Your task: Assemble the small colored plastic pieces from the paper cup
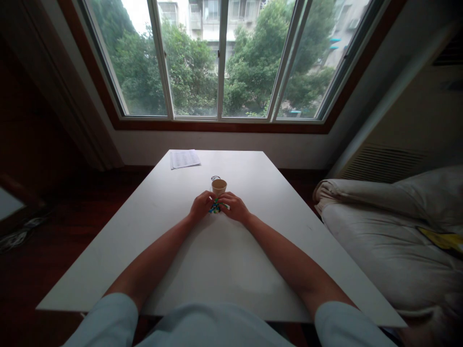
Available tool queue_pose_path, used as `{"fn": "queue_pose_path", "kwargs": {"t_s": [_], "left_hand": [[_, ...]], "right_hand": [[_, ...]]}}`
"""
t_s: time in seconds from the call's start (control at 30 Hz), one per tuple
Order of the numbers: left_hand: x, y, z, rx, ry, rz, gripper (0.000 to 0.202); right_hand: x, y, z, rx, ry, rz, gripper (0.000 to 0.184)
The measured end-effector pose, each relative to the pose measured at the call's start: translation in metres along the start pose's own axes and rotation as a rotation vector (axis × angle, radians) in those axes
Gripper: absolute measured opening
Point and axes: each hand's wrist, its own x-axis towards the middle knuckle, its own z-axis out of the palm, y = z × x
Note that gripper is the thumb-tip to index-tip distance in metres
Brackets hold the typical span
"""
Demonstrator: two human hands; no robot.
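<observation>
Left hand (201, 205) and right hand (234, 206) rest on the white desk (217, 260), fingers curled inward, both pinching a small cluster of green, blue and white pieces (215, 207) held between the two hands. A tan paper cup (219, 186) stands upright just beyond the fingertips, close to the cluster. A printed sheet (184, 158) lies well beyond the left hand, near the desk's far edge.

Colourful bits (215, 208) btwn fingers (211, 196) too small to ID, paper (184, 158) print unreadable
</observation>
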Motion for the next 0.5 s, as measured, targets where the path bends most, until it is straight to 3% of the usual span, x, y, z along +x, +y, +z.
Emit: {"fn": "queue_pose_path", "kwargs": {"t_s": [0.3,0.5], "left_hand": [[-0.0006,0.0040,-0.0003,0.009,0.005,0.022,0.013],[0.0004,0.0005,-0.0024,0.110,-0.028,0.027,0.012]], "right_hand": [[-0.0027,0.0022,0.0022,-0.035,0.050,0.040,0.021],[-0.0021,-0.0009,-0.0024,-0.113,0.216,0.128,0.029]]}}
